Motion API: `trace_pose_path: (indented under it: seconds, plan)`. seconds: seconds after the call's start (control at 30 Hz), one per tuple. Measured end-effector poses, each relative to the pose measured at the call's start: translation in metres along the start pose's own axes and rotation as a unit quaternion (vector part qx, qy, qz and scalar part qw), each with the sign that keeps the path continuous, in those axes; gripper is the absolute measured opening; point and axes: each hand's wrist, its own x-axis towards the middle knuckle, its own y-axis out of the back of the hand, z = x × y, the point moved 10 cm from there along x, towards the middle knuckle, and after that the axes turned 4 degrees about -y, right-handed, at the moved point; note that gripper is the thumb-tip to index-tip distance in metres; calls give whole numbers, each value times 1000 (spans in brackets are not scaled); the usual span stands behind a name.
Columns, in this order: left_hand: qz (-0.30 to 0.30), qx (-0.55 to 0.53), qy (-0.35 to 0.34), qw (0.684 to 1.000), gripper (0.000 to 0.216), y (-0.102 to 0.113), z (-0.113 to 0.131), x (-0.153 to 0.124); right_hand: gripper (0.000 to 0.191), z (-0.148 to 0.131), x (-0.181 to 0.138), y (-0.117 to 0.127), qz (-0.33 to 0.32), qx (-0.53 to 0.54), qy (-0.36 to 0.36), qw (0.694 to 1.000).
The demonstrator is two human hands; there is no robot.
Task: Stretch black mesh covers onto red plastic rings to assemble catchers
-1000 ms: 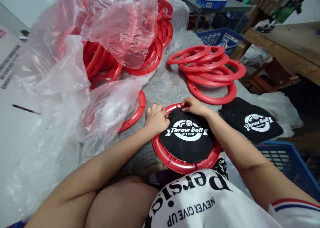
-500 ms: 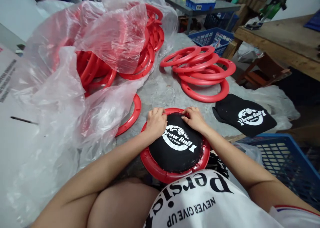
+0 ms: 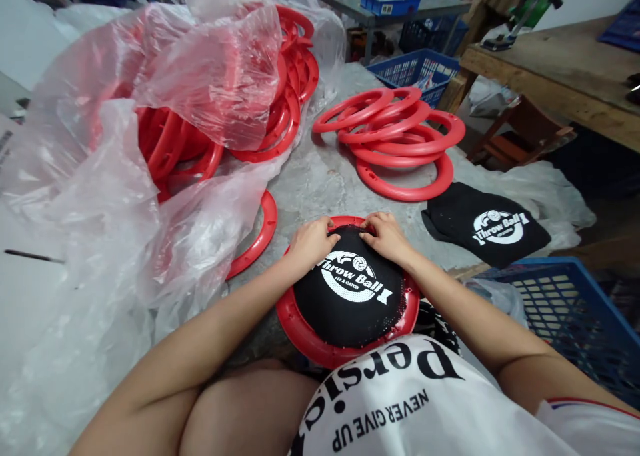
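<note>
Clutter is spread around: plastic bag (image 3: pixel 125 196) of red rings at left, loose ring stack (image 3: pixel 400 151) beyond, spare mesh cloth (image 3: pixel 484 228) and blue crate (image 3: pixel 565 309) at right, while black mesh (image 3: pixel 350 303), laid over red ring (image 3: pixel 295 327) at the near edge of the table (image 3: pixel 325 176), is pinched at its far edge by left hand (image 3: pixel 311 241) and right hand (image 3: pixel 386 237).

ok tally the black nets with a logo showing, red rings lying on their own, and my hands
black mesh nets with logo showing: 2
red plastic rings lying singly: 2
hands: 2
total: 6
</note>
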Motion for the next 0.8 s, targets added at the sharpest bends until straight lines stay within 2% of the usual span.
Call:
trace_pose_path:
  seconds: [0.1, 0.17, 0.27, 0.33, 0.47, 0.53, 0.8]
  plan:
    - [6, 27, 10, 1000, 18, 3, 0, 3, 18, 0, 2, 1, -20, 2, 0, 1000]
    - [10, 36, -7, 999, 10, 4, 3, 4, 22, -5, 7, 5, -33, -5, 4, 999]
    - [38, 39, -54, 997, 9, 7, 7, 6, 23, -25, 24, 15, -25, 2, 41, 999]
    - [65, 19, -56, 996, 8, 9, 2, 8, 18, -43, 40, 18, -23, 33, 71, 997]
    - [62, -72, 7, 995, 6, 3, -23, 16, 5, -61, 64, -8, -103, 109, 85, 985]
    - [59, -105, 23, 992, 7, -1, -29, 20, 11, -59, 67, -22, -132, 137, 72, 979]
    - [96, -117, 22, 988, 9, -2, -32, 18, 11, -47, 63, -28, -105, 155, 70, 980]
